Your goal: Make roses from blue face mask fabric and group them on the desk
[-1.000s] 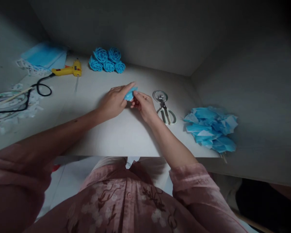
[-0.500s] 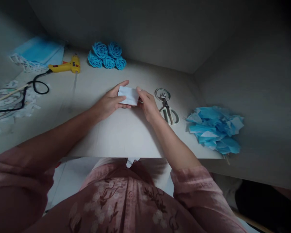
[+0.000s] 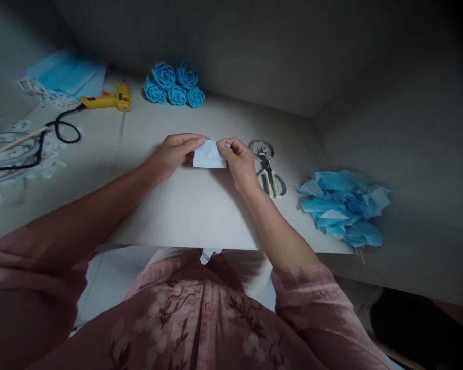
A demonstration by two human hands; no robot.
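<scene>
Between my hands, above the middle of the table, is a small pale rectangular piece of mask fabric (image 3: 210,155). My left hand (image 3: 179,154) pinches its upper left corner, thumb on top and fingers behind. At the upper right corner, my right hand (image 3: 237,158) grips it between thumb and curled fingers. The piece hangs fairly flat, its lower edge free. Just right of my right hand lie scissors (image 3: 269,177) with pale handles, their blades over a round roll of tape (image 3: 262,148). What is behind the fabric is hidden.
Several blue fabric roses (image 3: 176,85) sit at the back. At left are a yellow glue gun (image 3: 107,99) with a black cord, a stack of blue masks (image 3: 65,74) and white scraps (image 3: 42,159). Crumpled blue fabric pieces (image 3: 343,208) lie near the right front edge.
My left hand has shifted from cupping the piece underneath to pinching its upper left corner. My right hand keeps its hold, with the fingers more curled. The piece now hangs lower edge down.
</scene>
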